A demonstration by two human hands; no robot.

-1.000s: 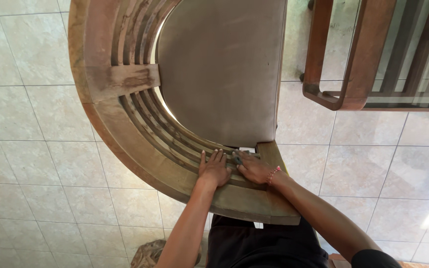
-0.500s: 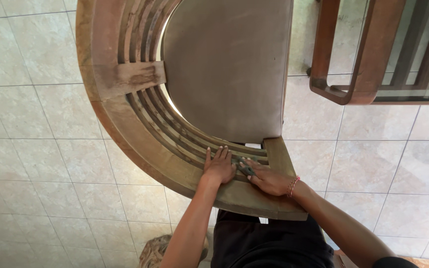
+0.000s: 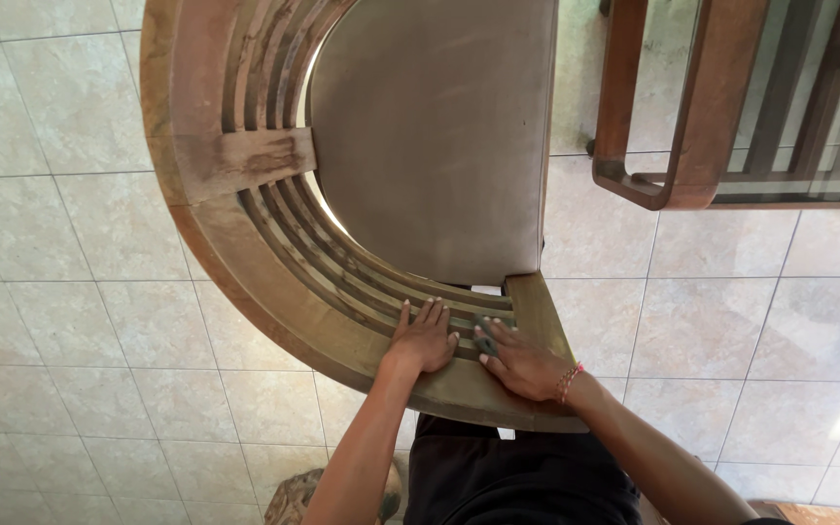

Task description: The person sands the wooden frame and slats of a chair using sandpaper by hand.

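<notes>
A person is leaning over a curved wooden chair [image 3: 245, 253] seen from above, and both bare hands are resting on its slatted back rail near the right end of the curve. The left hand [image 3: 424, 340] is lying flat, palm down, with fingers spread and stretched across the slats; it is gripping nothing, only pressing on the wood. The right hand [image 3: 522, 362] is lying just beside it, also palm down, its fingers extended over a small dark grey pad [image 3: 485, 337] that is sitting on the slats between the two hands. The fingertips are covering part of that pad, so it is touching the hand, though I cannot tell whether the fingers are pinching it or merely pushing it flat. A thin red bracelet [image 3: 570, 377] is circling the right wrist.

The chair's grey seat cushion [image 3: 435, 136] is filling the inside of the curve, reaching towards the top edge of the view. A flat wooden armrest block [image 3: 245, 160] is crossing the slats at the left side of the curve. Beyond the chair, at the upper right corner, a wooden table frame with a glass top [image 3: 692, 117] is standing well apart on the pale tiled floor [image 3: 60, 321]
</notes>
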